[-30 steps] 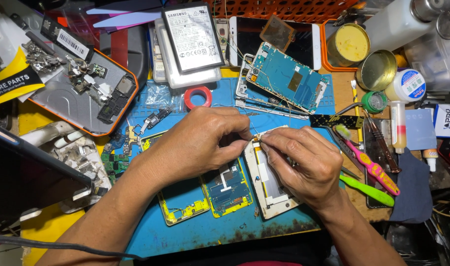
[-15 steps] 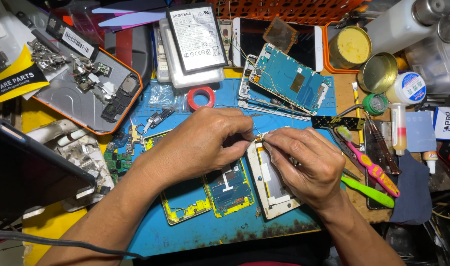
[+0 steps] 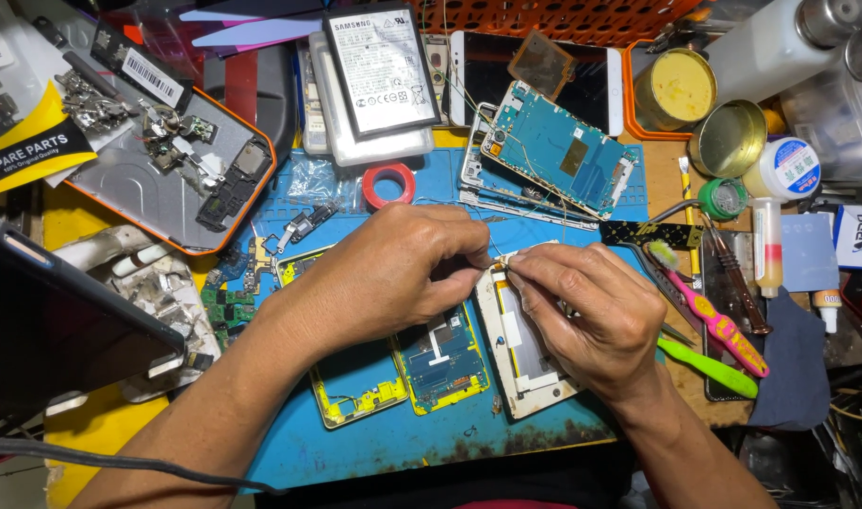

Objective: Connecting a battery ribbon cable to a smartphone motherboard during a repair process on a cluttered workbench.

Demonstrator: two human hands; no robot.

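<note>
A: So, where are the 2 hands?

B: Both meet over the middle of the blue work mat (image 3: 506,443). The left hand (image 3: 393,273) comes in from the lower left, forearm slanting up across the mat, knuckles up and fingers curled inward. The right hand (image 3: 591,316) comes from the lower right, wrist bent, its fingertips pointing left toward the other hand.

A: Are they holding anything?

B: Both pinch at the top edge of a white phone frame (image 3: 525,363) that lies flat on the mat. The fingertips of the 2 hands nearly touch there. Whatever small part sits between them is too tiny to make out.

A: What lies around it?

B: Just left of the frame, partly under the left wrist, sit 2 opened phone bodies with yellow edges (image 3: 393,377). Above the hands lie a red tape roll (image 3: 389,185) and a blue circuit assembly (image 3: 553,146). To the right, near the right hand, are a pink toothbrush (image 3: 709,316) and a green tool (image 3: 709,368).
</note>
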